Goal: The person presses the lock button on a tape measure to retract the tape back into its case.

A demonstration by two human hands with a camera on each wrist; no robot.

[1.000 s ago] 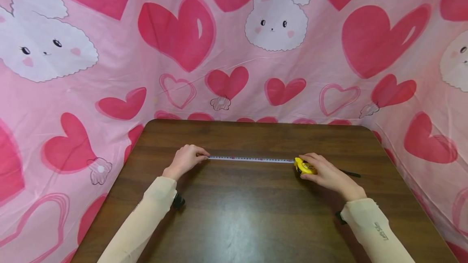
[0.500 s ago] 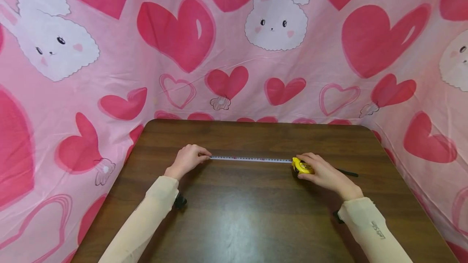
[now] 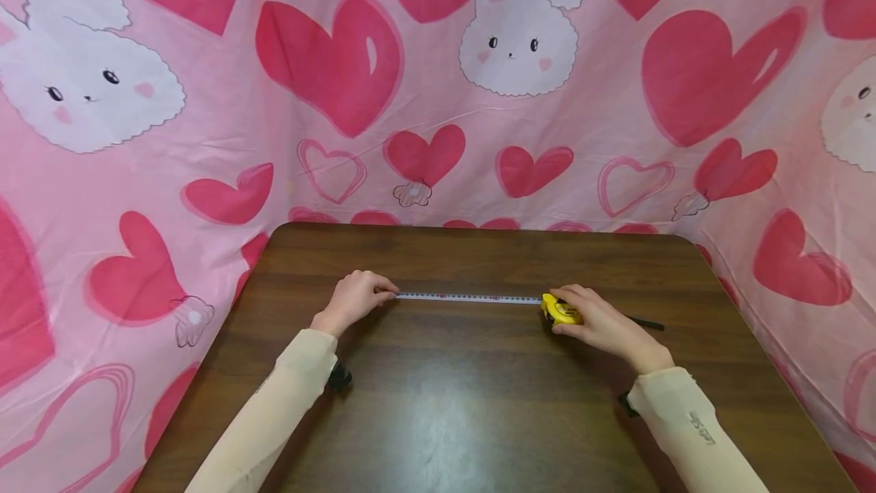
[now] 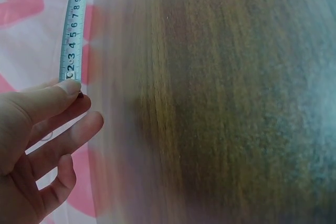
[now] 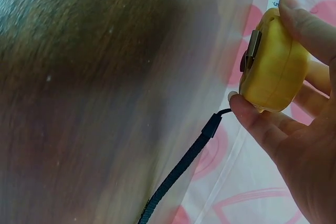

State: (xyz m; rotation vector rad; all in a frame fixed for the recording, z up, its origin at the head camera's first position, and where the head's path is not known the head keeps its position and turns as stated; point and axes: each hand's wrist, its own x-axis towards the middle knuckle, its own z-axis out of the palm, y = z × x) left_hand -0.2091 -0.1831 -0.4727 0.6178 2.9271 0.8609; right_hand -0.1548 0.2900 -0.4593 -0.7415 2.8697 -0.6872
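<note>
A yellow tape measure (image 3: 561, 310) is gripped by my right hand (image 3: 609, 329), its thumb and fingers around the case. From the case a white, numbered blade (image 3: 468, 297) runs straight left over the table. My left hand (image 3: 352, 301) pinches the blade's end between thumb and forefinger. In the left wrist view the low numbers of the blade (image 4: 75, 30) show just past the thumb, and the other fingers are loosely bent. The right wrist view shows the side of the yellow case (image 5: 275, 66) with a metal clip, and a black wrist strap (image 5: 181, 166) hanging from it.
Beneath both hands lies a dark brown wooden table (image 3: 438, 386) with rounded far corners. A pink cloth (image 3: 438, 97) printed with hearts and rabbits hangs behind it and at both sides. Each wrist carries a small black device.
My right hand has moved a little to the left with the tape measure case. The left hand has shifted slightly right, and the exposed length of blade has become shorter.
</note>
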